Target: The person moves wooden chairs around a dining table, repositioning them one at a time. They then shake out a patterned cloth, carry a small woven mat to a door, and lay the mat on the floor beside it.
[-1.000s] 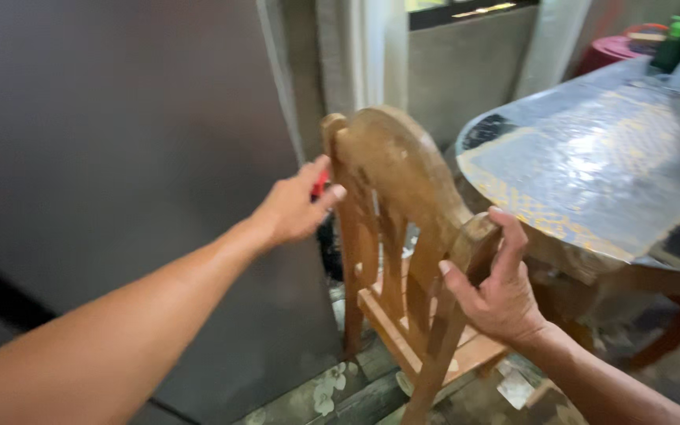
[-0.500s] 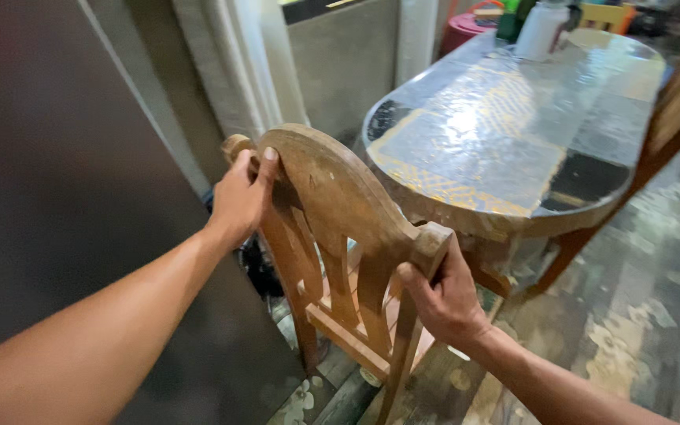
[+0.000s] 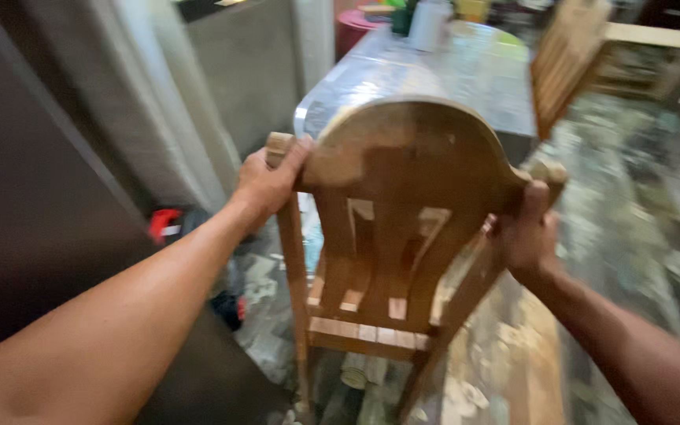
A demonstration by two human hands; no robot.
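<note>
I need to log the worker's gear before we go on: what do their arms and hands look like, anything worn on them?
Both arms are bare as far as the head view shows: no sleeves, gloves, watch, bracelets or rings visible. The left hand and right hand are bare too. The picture is motion-blurred, so a thin ring or small marking could go unseen. No cables or straps anywhere on either forearm.

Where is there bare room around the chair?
Bare patterned floor right of the wooden chair, which the left hand and right hand grip. The table is bare near the chair, with containers crowding its far end.
</note>
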